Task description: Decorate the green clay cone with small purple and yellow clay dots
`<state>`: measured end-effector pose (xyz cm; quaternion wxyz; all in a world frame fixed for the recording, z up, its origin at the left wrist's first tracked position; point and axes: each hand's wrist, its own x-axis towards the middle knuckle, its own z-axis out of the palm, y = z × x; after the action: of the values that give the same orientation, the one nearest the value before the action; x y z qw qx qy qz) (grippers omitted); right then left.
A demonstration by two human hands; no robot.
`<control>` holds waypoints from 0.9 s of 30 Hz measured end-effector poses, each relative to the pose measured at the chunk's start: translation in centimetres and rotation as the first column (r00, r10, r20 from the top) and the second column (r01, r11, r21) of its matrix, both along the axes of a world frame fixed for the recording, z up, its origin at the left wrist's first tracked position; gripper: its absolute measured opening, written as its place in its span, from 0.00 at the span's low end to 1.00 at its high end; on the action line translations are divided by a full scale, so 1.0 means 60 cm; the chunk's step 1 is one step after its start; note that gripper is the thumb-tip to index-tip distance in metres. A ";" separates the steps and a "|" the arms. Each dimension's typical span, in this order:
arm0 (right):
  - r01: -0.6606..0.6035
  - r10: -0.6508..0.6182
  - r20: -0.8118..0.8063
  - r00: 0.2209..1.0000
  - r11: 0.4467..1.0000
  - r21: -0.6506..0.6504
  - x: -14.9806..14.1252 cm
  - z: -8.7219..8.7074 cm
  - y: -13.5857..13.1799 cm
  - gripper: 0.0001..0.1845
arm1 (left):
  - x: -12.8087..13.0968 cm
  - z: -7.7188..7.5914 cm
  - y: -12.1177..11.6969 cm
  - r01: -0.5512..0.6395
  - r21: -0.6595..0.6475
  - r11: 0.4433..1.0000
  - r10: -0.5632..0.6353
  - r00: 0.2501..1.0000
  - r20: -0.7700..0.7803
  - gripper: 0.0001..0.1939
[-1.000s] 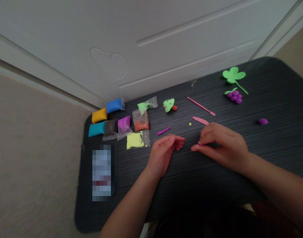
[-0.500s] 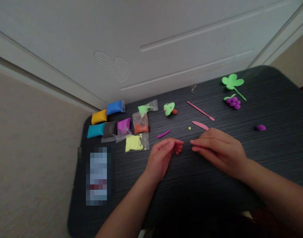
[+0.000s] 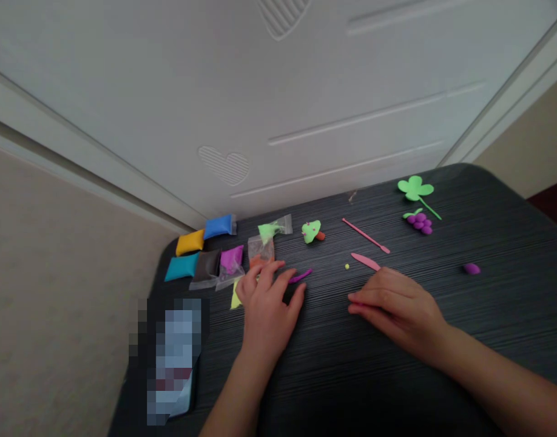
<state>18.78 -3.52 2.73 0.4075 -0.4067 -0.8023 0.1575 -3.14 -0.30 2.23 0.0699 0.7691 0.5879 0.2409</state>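
My left hand [image 3: 267,303] lies open, fingers spread, over the yellow clay bag [image 3: 235,297] and against the orange clay bag [image 3: 260,252]. A short purple clay strip [image 3: 301,276] lies just right of its fingers. My right hand [image 3: 392,303] rests on the dark table [image 3: 442,358] with its fingers closed together, pinching something small and pinkish that I cannot make out. A pink plastic knife [image 3: 364,261] and a tiny yellow ball [image 3: 346,266] lie just beyond that hand.
Clay bags in blue [image 3: 219,226], yellow-orange [image 3: 190,242], teal [image 3: 181,266], brown [image 3: 207,266], purple [image 3: 230,258] and green [image 3: 273,229] sit at the left. A green clay tree [image 3: 311,231], pink stick tool [image 3: 366,236], clover [image 3: 415,189], grapes [image 3: 419,221] and purple lump [image 3: 471,268] lie farther back. A phone [image 3: 173,358] lies front left.
My left hand moved left from beside the right hand onto the yellow and orange bags, fingers spreading. The head view tilted up. My right hand stayed put.
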 end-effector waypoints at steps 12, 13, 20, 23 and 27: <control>-0.024 0.024 0.002 1.000 0.999 -0.028 0.000 -0.007 0.001 0.10 | -0.010 -0.016 0.011 0.050 -0.072 0.996 -0.056 0.995 -0.088 0.07; -0.030 0.030 0.003 1.000 0.999 -0.028 0.000 -0.006 0.001 0.10 | -0.010 -0.015 0.012 0.058 -0.073 0.996 -0.064 0.995 -0.081 0.07; -0.028 0.029 0.029 0.999 0.999 -0.044 -0.001 -0.004 0.000 0.09 | -0.007 -0.015 0.010 0.101 -0.064 0.993 -0.105 0.993 -0.053 0.06; -0.038 0.040 0.034 0.999 0.998 -0.051 -0.002 -0.004 -0.001 0.10 | -0.008 -0.017 0.009 0.094 -0.059 0.994 -0.097 0.994 -0.051 0.06; -0.057 0.058 0.016 0.998 0.996 -0.064 -0.005 -0.006 -0.003 0.12 | -0.009 -0.016 0.009 0.091 -0.049 0.995 -0.094 0.994 -0.057 0.07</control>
<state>18.50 -3.68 2.38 0.3825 -0.3976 -0.8119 0.1910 -3.67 0.26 1.24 0.0812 0.8005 0.5588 0.2008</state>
